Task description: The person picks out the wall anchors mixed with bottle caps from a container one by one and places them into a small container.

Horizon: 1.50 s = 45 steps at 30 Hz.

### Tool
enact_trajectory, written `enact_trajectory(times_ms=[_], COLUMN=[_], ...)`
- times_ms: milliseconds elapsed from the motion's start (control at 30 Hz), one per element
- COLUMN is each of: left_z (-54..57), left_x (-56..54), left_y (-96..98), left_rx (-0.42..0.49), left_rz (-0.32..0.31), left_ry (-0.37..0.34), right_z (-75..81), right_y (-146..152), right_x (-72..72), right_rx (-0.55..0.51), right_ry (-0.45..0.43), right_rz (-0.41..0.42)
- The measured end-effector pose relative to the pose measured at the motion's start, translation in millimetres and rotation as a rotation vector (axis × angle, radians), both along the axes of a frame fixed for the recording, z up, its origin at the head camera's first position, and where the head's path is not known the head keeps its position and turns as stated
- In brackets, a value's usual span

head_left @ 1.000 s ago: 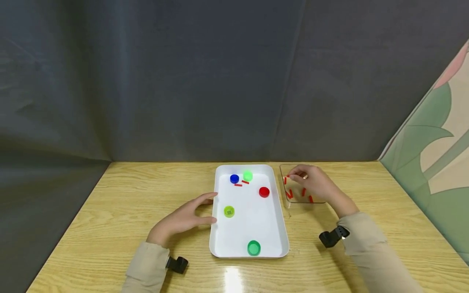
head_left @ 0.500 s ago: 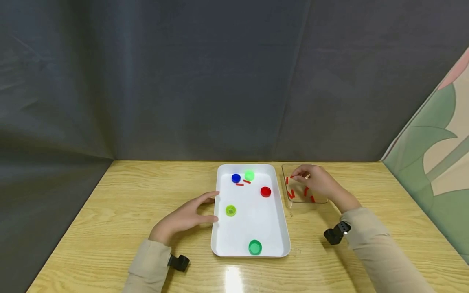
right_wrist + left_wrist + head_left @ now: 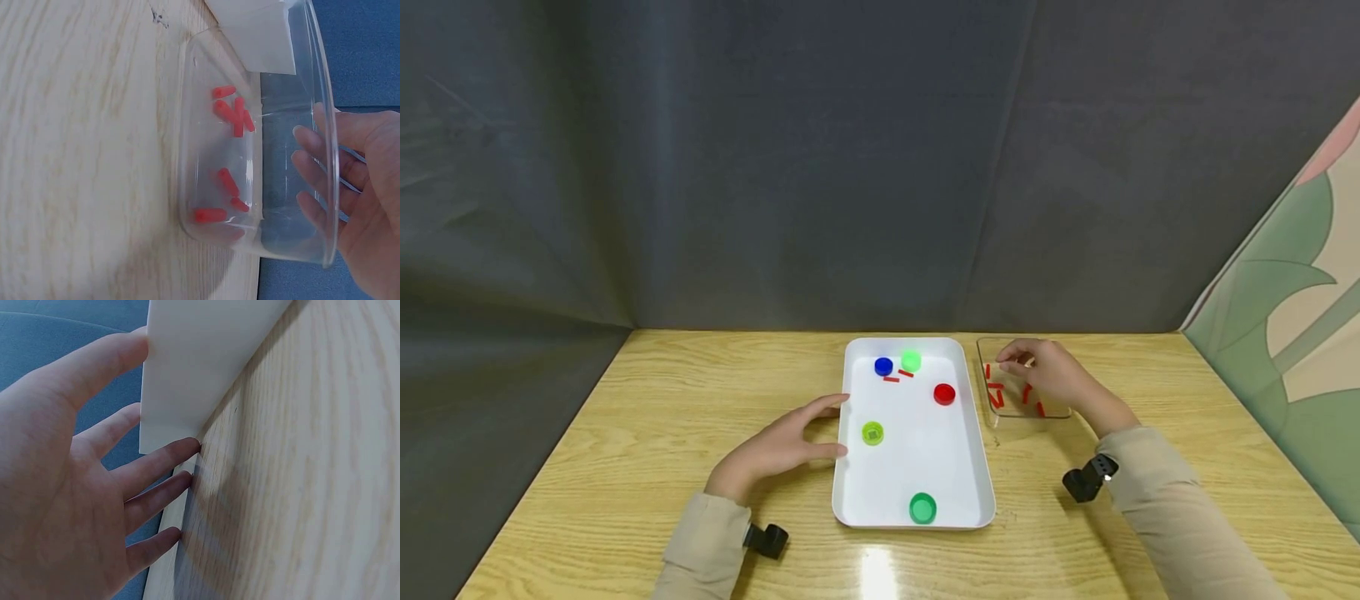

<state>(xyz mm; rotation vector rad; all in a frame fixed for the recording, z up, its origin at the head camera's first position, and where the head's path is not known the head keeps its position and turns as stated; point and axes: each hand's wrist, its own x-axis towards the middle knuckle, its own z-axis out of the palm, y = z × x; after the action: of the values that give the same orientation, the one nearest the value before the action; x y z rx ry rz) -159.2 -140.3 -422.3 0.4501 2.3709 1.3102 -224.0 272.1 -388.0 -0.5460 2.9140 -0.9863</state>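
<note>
My left hand point(image 3: 778, 442) has its fingers spread at the left wall of a white tray point(image 3: 917, 454). In the left wrist view, fingertips point(image 3: 140, 347) touch the tray's wall point(image 3: 187, 362). Over a clear plastic box point(image 3: 1026, 414), right of the tray, is my right hand point(image 3: 1045, 371), its thumb and fingers loosely bent. Nothing shows between them. Several short red tubes point(image 3: 228, 181) lie on the box's floor. In the right wrist view the right hand point(image 3: 356, 181) reaches over the rim, with some fingers seen through the clear wall.
In the tray lie a blue cap point(image 3: 883, 367), a light green cap point(image 3: 911, 361), a red cap point(image 3: 944, 394), a yellow-green cap point(image 3: 872, 433) and a green cap point(image 3: 922, 508). Two red tubes point(image 3: 906, 373) are near the blue cap. A dark curtain point(image 3: 820, 208) stands behind the table.
The right hand has let go of a red tube, which now lies among the others in the clear box. The left hand keeps its place at the tray.
</note>
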Motion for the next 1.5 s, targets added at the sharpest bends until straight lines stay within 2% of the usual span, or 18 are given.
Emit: enact_trajectory(times_ms=[433,933,1500], left_z=[-1.8,-1.8,-2.6], left_x=[-1.4,-2.4,-3.9], left_y=[0.4,4.1,3.3], left_rx=[0.008,0.001,0.013], left_rz=[-0.001,-0.002,-0.005], left_ry=[0.002,0.007,-0.001], right_z=[13.3,21.1,33.0], right_y=[-3,-13,-46], right_x=[1.5,-1.1,-9.4], right_rx=[-0.013,-0.051,-0.065], right_ry=[0.033,-0.01,0.002], right_rz=[0.029,0.042,0.09])
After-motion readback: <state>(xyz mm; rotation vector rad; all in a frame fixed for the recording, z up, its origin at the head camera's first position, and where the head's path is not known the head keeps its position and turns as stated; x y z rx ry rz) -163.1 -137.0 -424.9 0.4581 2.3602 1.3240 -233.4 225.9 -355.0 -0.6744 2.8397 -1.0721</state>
